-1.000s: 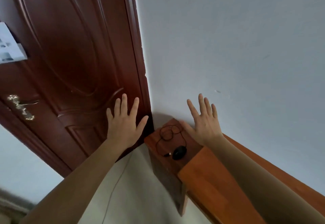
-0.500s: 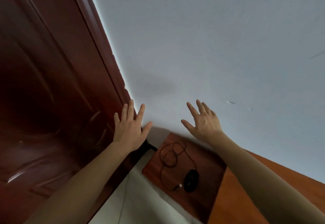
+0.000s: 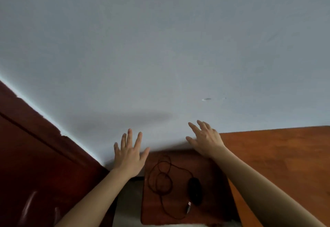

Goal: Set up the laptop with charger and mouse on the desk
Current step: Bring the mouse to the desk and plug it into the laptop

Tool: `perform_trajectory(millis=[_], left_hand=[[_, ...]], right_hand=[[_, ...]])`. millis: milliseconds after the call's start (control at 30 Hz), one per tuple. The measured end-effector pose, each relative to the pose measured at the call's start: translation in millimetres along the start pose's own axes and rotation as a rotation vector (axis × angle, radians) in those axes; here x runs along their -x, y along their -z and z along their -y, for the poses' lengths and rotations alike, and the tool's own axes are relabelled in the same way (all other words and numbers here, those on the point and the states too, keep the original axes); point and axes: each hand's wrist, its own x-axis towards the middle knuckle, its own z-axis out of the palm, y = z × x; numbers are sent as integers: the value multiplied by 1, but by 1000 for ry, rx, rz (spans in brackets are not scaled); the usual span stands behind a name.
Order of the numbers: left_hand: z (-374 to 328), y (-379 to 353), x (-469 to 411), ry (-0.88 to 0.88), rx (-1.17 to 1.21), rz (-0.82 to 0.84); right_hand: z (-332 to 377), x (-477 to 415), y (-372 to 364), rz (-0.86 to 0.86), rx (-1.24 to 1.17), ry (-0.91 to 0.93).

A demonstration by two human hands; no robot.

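A black wired mouse lies on the dark left end of the wooden desk. Its thin black cable is looped loosely to the mouse's left, with the USB plug lying just below the mouse. My left hand is raised with fingers spread, left of the desk's end, holding nothing. My right hand is also spread and empty, above the desk's far edge near the wall. No laptop or charger is in view.
A pale grey wall fills most of the view behind the desk. A dark red-brown wooden door stands at the left. A strip of light floor shows between door and desk.
The view has swung right and down: the door has slid to the left edge and more of the desk shows. Both hands stay spread and empty, now lower in the picture.
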Motion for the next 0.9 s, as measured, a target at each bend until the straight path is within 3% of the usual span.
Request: perform_trajectory(millis=[133,333,567,667,900], left_hand=[[-1,-35,-31,-111,48,101],[-21,-99,-24,-191,107,230],[-29,-185,1,-101,220,324],[-35,-229,13,-26,271,373],[-57,-322,34,10,279,294]], right_hand=[[-2,19,-28,51,-10,-172],[-8,43,-77,176,-17,-274],[-21,45,-171,261,-138,-341],[-22,51,-225,246,-254,-411],[-25,65,-325,89,-400,-453]])
